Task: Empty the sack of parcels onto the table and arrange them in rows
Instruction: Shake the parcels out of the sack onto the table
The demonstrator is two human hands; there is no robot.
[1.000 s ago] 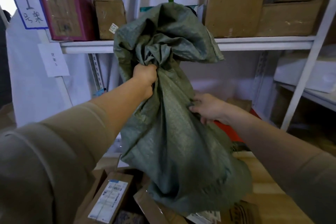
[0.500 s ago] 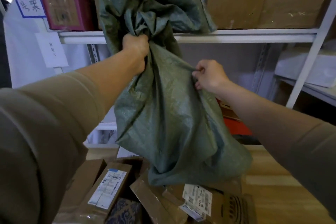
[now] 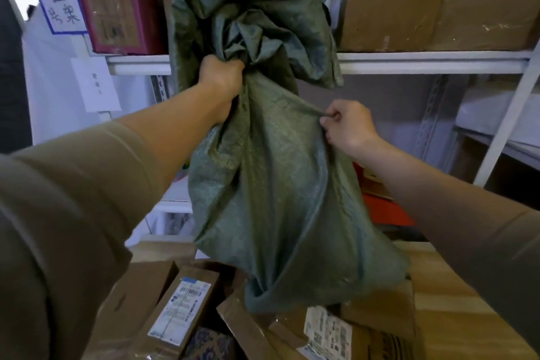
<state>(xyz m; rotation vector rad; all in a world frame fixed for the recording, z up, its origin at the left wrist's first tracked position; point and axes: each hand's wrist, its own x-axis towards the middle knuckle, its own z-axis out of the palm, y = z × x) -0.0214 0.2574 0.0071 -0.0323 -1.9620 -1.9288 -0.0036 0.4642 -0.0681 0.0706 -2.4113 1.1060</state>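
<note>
White shelving [image 3: 432, 61] loaded with cardboard boxes [image 3: 391, 0] is standing behind the wooden table [image 3: 455, 295]. Left hand [image 3: 222, 76] is fisting a bunched neck of the green woven sack [image 3: 271, 172], holding it up at shelf height. Right hand [image 3: 347, 126] is pinching a fold on the sack's right side. Sack is hanging limp, its lower end draping onto the heap of brown parcels [image 3: 181, 307] lying jumbled on the table, labels facing up.

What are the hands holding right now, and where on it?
Both hold the green sack. The left hand grips a bunched fistful of cloth high up; the right hand pinches a fold on its right side, lower down.
</note>
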